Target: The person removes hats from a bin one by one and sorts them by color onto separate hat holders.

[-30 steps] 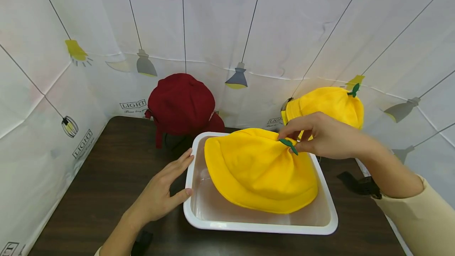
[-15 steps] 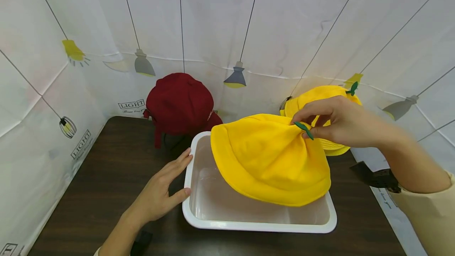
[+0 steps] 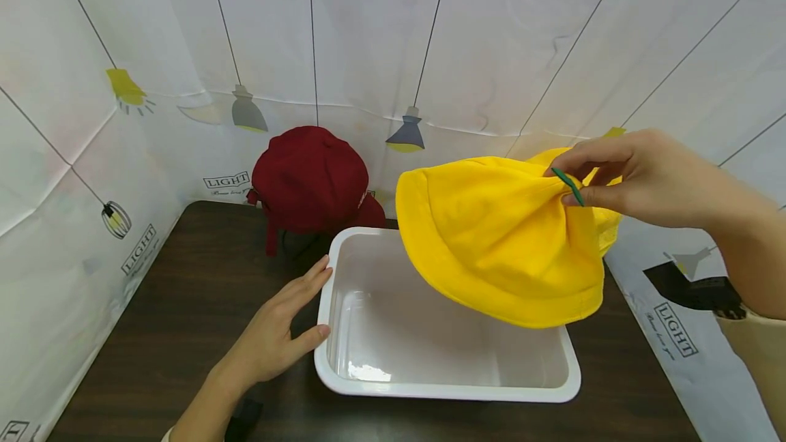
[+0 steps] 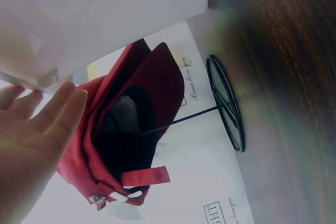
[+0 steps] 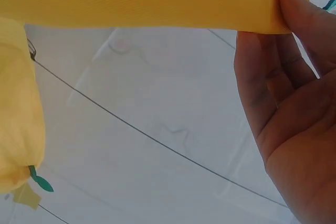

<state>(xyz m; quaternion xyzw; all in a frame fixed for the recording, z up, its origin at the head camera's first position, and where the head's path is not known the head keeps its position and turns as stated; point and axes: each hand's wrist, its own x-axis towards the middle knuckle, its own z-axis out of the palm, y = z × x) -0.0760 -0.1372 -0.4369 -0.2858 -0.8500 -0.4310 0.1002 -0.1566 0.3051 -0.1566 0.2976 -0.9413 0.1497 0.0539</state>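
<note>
My right hand (image 3: 651,179) pinches the crown of a yellow hat (image 3: 503,237) beside its green leaf tab (image 3: 568,186). The hat hangs tilted over the right part of a white plastic basin (image 3: 356,387), its brim towards the left and front. My left hand (image 3: 276,333) rests against the basin's left rim, fingers extended. Behind the held hat, another yellow hat (image 3: 608,224) is mostly hidden in the head view; the right wrist view shows that second hat (image 5: 21,108) with its own green leaf.
A red cap (image 3: 310,179) sits at the back left on a black wire stand, whose round base (image 4: 226,103) shows in the left wrist view. The dark wooden table (image 3: 184,305) meets a white printed sheet (image 3: 491,39) at the back and sides.
My right hand has lifted the yellow hat up and to the right, from inside the basin to above it. More of the basin's inside shows. The left hand has stayed at the rim.
</note>
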